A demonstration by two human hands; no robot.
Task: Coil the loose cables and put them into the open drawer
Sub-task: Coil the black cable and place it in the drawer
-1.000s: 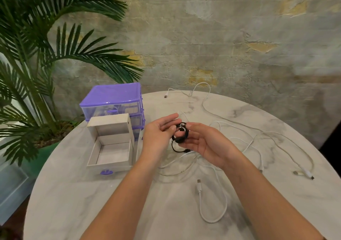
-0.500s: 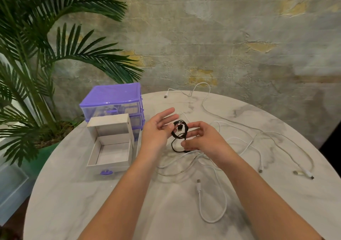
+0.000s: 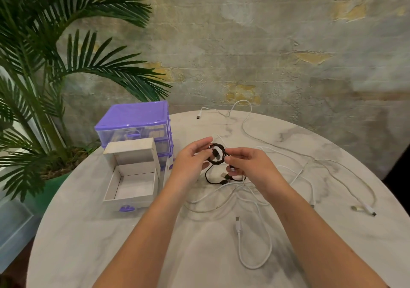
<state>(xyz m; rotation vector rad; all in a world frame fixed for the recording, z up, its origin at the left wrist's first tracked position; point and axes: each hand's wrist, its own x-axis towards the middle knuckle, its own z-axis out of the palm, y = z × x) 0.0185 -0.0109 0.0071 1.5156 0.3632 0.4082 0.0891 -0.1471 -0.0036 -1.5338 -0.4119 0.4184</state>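
Marble-patterned and pale grey, the round desk (image 3: 93,232) fills the lower part of the view, its far edge meeting a rough, patchy grey-and-ochre plastered wall (image 3: 266,44). Beyond the desk's left edge stands a green palm plant (image 3: 44,66) in a green pot.

Above the middle of the desk, the left hand (image 3: 190,163) and the right hand (image 3: 248,165) hold a thin black cable (image 3: 216,158) between them, partly wound into a small coil. The left fingers (image 3: 203,142) curl round the coil's left side; the right fingers (image 3: 233,154) pinch its right side. A loose tail of the cable hangs down from the coil to the desk, ending in a dark plug just below the right hand.

Near the left edge sits a small purple plastic drawer unit with clear fronts (image 3: 135,121). Its white open drawer (image 3: 131,183), with a purple handle, is pulled out in front of the unit; the cable is not in it.

Several loose white cables (image 3: 310,165) sprawl over the centre and right side of the desk, one running up to the far edge, another (image 3: 250,250) looping toward the near edge with its plug end lying free.
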